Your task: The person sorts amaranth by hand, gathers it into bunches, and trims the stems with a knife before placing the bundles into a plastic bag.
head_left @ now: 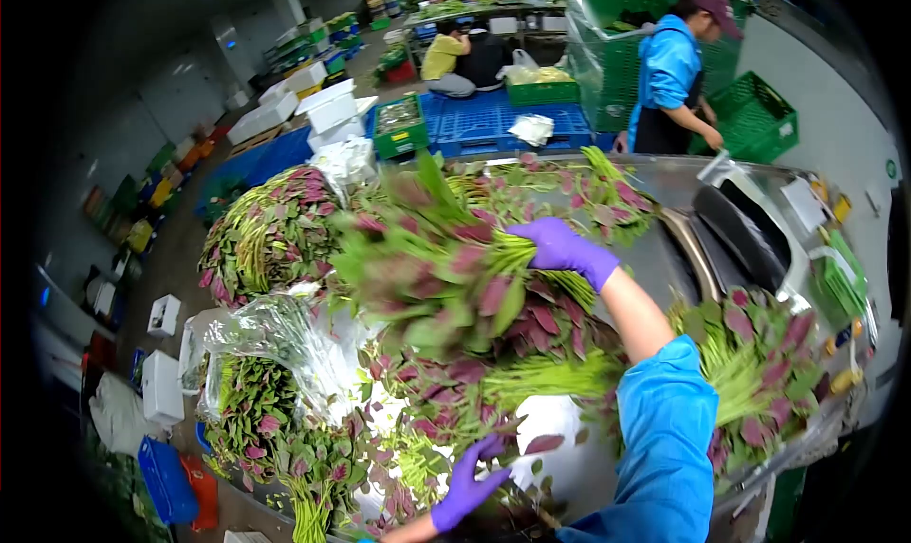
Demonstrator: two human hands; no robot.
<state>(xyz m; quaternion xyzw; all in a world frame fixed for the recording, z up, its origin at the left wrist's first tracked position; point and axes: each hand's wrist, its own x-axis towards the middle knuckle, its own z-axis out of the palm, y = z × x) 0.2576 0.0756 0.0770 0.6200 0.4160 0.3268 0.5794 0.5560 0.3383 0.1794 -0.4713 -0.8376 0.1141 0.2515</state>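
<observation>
My right hand (562, 249), in a purple glove, is closed round the stems of a large bunch of red and green leafy vegetables (436, 268). The bunch is held above the table, its leaves pointing left and partly blurred. Lower down, my left hand (470, 481), also gloved in purple, has its fingers apart and holds nothing. Loose leaves and stems lie beside it. Another bunch with pale green stems (550, 376) rests on the table below my right hand.
A leafy heap (266, 230) and an open clear plastic bag of greens (275, 353) are at left. More bunches (750, 372) lie at right, near a black and silver scale (740, 230). Across the table a person in blue (669, 69) stands by a green crate (754, 116).
</observation>
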